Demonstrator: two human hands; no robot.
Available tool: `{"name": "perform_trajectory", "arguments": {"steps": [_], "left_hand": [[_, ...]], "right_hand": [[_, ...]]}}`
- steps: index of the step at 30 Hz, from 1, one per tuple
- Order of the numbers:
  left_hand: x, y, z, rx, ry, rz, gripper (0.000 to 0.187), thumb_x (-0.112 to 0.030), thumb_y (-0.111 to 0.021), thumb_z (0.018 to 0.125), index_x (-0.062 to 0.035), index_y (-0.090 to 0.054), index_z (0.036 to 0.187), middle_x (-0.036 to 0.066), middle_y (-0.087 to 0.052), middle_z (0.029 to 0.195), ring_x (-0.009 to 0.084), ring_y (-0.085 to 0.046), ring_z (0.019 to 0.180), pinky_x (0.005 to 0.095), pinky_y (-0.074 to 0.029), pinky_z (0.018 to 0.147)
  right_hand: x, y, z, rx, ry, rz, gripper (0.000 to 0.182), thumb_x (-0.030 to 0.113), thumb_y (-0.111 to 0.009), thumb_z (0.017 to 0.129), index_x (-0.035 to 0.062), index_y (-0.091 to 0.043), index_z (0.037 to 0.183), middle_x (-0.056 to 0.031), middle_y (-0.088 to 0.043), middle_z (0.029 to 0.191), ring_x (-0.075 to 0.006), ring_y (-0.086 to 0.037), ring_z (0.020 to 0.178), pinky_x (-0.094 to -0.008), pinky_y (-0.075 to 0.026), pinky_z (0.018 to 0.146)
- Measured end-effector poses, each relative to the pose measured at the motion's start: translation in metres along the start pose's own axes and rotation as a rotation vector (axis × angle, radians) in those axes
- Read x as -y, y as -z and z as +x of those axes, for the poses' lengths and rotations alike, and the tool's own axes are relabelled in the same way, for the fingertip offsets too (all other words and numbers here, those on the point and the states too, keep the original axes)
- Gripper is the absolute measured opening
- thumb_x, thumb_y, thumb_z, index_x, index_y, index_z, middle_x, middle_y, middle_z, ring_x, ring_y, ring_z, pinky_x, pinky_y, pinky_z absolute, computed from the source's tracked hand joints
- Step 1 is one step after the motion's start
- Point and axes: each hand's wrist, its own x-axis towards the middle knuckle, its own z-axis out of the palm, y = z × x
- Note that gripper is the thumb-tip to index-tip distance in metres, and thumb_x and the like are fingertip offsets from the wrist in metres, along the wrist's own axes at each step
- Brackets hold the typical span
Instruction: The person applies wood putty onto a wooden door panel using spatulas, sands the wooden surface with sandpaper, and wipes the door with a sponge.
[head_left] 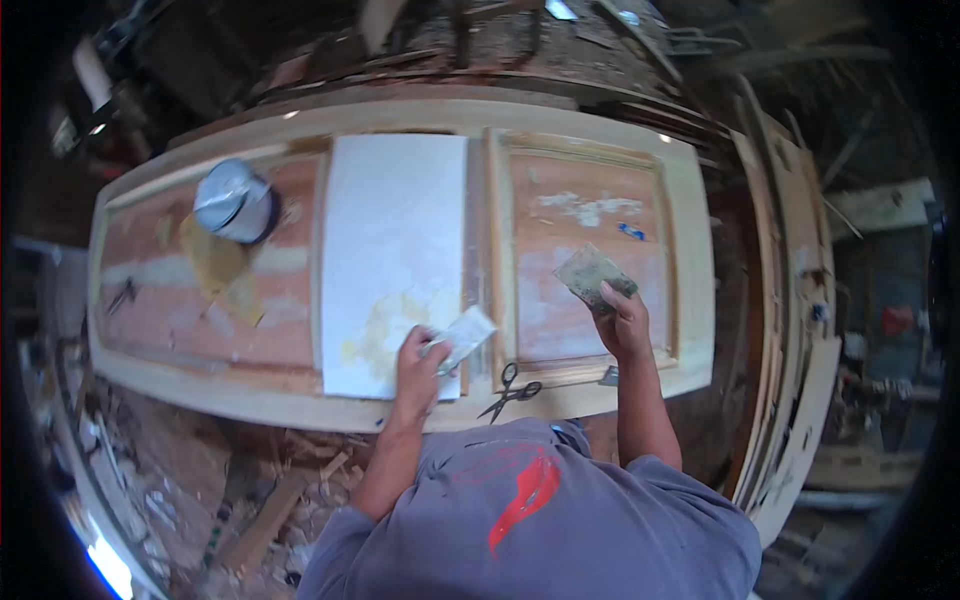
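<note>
My left hand is closed on a small pale packet, held above the lower right corner of a white sheet. The sheet has yellowish stains near that corner. In my right hand is a flat greenish, speckled piece, gripped at its lower edge over the right panel of a wooden door. Black scissors lie between the two hands, near the door's front edge. A small blue item rests on the right panel beside white smears.
On the left panel stand a tin and some yellowish paper, with a small dark object farther left. Long boards lean at the right. Wood scraps litter the floor at lower left.
</note>
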Motion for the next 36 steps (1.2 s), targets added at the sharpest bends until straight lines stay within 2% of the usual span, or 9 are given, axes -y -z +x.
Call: {"name": "perform_trajectory", "arguments": {"steps": [4, 7, 12, 15, 16, 19, 24, 30, 36], "left_hand": [[0.0, -0.037, -0.028, -0.088, -0.04, 0.009, 0.013, -0.004, -0.066, 0.09, -0.0041, -0.053, 0.094, 0.007, -0.062, 0.082, 0.0122, -0.058, 0.061, 0.0269, -0.047, 0.05], [0.003, -0.055, -0.056, -0.147, -0.073, -0.041, 0.013, -0.004, -0.064, 0.09, -0.0049, -0.052, 0.093, 0.007, -0.062, 0.081, 0.011, -0.057, 0.061, 0.0266, -0.045, 0.048], [0.016, -0.075, -0.1, -0.269, -0.155, -0.138, 0.012, -0.004, -0.061, 0.092, -0.0065, -0.05, 0.094, 0.007, -0.062, 0.083, 0.011, -0.055, 0.062, 0.0263, -0.043, 0.049], [0.025, -0.089, -0.128, -0.344, -0.2, -0.154, 0.012, -0.004, -0.061, 0.092, -0.0066, -0.05, 0.094, 0.006, -0.062, 0.084, 0.0101, -0.054, 0.062, 0.0256, -0.043, 0.049], [0.029, -0.094, -0.137, -0.367, -0.232, -0.161, 0.012, -0.003, -0.062, 0.092, -0.0062, -0.051, 0.095, 0.006, -0.062, 0.085, 0.0089, -0.053, 0.062, 0.0248, -0.043, 0.048], [0.04, -0.1, -0.161, -0.424, -0.293, -0.136, 0.012, -0.002, -0.062, 0.092, -0.0055, -0.052, 0.095, 0.006, -0.061, 0.084, 0.0079, -0.053, 0.063, 0.0243, -0.042, 0.047], [0.044, -0.102, -0.207, -0.539, -0.455, -0.118, 0.013, -0.003, -0.064, 0.089, -0.0069, -0.053, 0.095, 0.002, -0.058, 0.077, 0.0064, -0.051, 0.056, 0.023, -0.039, 0.043], [0.038, -0.068, -0.257, -0.644, -0.538, 0.067, 0.013, -0.007, -0.066, 0.087, -0.0054, -0.054, 0.09, 0.0, -0.055, 0.077, 0.0058, -0.051, 0.061, 0.0251, -0.042, 0.047], [0.017, -0.009, -0.29, -0.504, -0.413, -0.13, 0.011, -0.008, -0.066, 0.085, -0.0084, -0.055, 0.087, 0.001, -0.057, 0.076, 0.0055, -0.051, 0.059, 0.024, -0.042, 0.046]], "right_hand": [[-0.022, -0.03, -0.018, 0.245, -0.055, -0.1, 0.035, 0.004, -0.061, 0.098, -0.0082, -0.062, 0.131, -0.0196, -0.068, 0.129, -0.0307, -0.064, 0.123, -0.0445, -0.046, 0.111], [-0.033, -0.033, -0.032, 0.382, -0.07, -0.144, 0.041, 0.0, -0.063, 0.097, -0.0091, -0.06, 0.136, -0.013, -0.07, 0.125, -0.0213, -0.064, 0.118, -0.0372, -0.047, 0.108], [-0.028, -0.024, -0.068, 0.538, 0.016, -0.351, 0.04, -0.006, -0.065, 0.094, -0.0018, -0.066, 0.134, -0.0002, -0.069, 0.108, -0.0066, -0.056, 0.094, -0.0223, -0.046, 0.082], [-0.021, -0.023, -0.088, 0.587, 0.073, -0.38, 0.038, -0.007, -0.063, 0.096, -0.002, -0.066, 0.134, -0.0013, -0.068, 0.109, -0.0072, -0.056, 0.092, -0.0237, -0.047, 0.083], [-0.012, -0.029, -0.095, 0.622, 0.14, -0.418, 0.037, -0.007, -0.062, 0.097, -0.0006, -0.067, 0.133, -0.0015, -0.068, 0.109, -0.0078, -0.056, 0.092, -0.0238, -0.047, 0.083], [-0.012, -0.023, -0.11, 0.747, 0.189, -0.462, 0.035, -0.003, -0.062, 0.098, 0.0014, -0.067, 0.132, -0.0137, -0.071, 0.129, -0.0206, -0.064, 0.121, -0.0342, -0.047, 0.104], [-0.008, -0.05, -0.146, 0.882, 0.491, -0.66, 0.038, -0.007, -0.063, 0.092, 0.005, -0.071, 0.128, -0.0178, -0.07, 0.129, -0.0345, -0.064, 0.126, -0.0408, -0.047, 0.109], [-0.006, -0.088, -0.17, 1.134, 0.645, -0.671, 0.051, -0.015, -0.058, 0.081, 0.0054, -0.072, 0.126, -0.017, -0.072, 0.127, -0.0359, -0.065, 0.125, -0.0437, -0.049, 0.108], [-0.014, -0.132, -0.191, 1.254, 0.698, -0.721, 0.073, -0.019, -0.049, 0.065, 0.0079, -0.071, 0.129, -0.0161, -0.07, 0.129, -0.0369, -0.064, 0.125, -0.0449, -0.049, 0.109]]}}
